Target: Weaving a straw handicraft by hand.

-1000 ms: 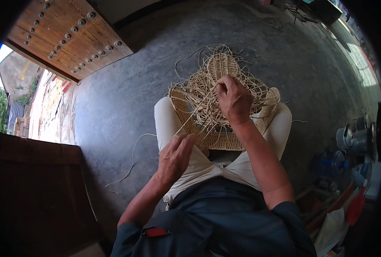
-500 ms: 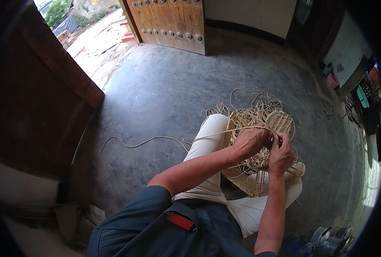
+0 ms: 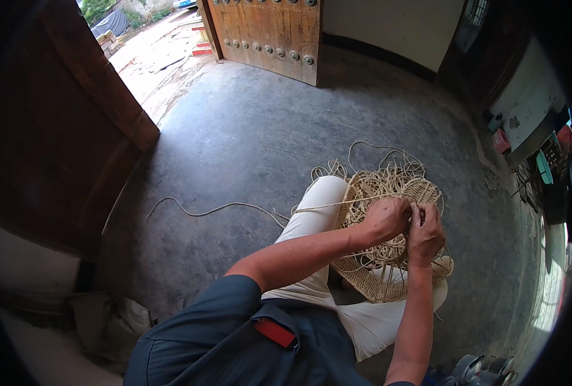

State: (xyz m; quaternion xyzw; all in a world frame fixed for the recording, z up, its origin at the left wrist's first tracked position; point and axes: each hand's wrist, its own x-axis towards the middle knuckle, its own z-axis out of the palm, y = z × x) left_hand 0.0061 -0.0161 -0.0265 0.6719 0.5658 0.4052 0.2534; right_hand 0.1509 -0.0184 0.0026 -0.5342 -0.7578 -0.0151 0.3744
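Observation:
A pale woven cord piece point(image 3: 369, 283) with ribbed edges and an oval panel rests between my white-trousered legs point(image 3: 312, 251), heaped with tangled loose cords point(image 3: 376, 186). Over its right part, my left hand point(image 3: 391, 217) and my right hand point(image 3: 426, 235) are close together, fingertips closed on a cord point(image 3: 337, 206); the exact point they grip is hidden by the fingers. This cord runs left across my left thigh, and a long end point(image 3: 221, 206) lies in a wavy line on the floor.
An open studded wooden door point(image 3: 267, 35) stands ahead beside a bright doorway, with a dark door leaf point(image 3: 61, 128) at left. Concrete floor point(image 3: 247, 128) surrounds me. A pink container point(image 3: 500, 138), teal item point(image 3: 544, 166) and other clutter line the right wall; metal pots point(image 3: 469, 367) sit lower right.
Since a second ago the view has swung, bringing more of the doorway into sight. My left hand has come up beside my right; in the last half second both have shifted only slightly.

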